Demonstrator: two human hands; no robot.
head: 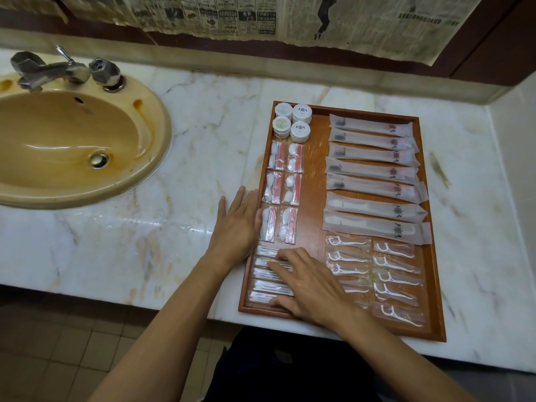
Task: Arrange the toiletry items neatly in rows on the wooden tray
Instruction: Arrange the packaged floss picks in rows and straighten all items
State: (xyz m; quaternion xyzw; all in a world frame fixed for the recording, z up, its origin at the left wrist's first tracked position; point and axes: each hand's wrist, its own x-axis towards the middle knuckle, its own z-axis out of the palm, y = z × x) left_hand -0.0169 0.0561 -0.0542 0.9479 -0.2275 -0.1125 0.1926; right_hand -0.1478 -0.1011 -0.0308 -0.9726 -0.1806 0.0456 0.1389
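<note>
Head view: toothbrush packets (pixel 374 166) lie crosswise on wooden tray (pixel 314 181).

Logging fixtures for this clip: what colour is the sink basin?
The sink basin is tan-yellow with brownish stains, seen in the head view.

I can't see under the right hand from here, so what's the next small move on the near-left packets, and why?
Probably slide the right hand left, nudging the cotton swab packets square against the wooden tray rim. That stack looks slightly fanned, while the other rows lie straight. The left hand already rests flat at the tray's left edge.
</note>
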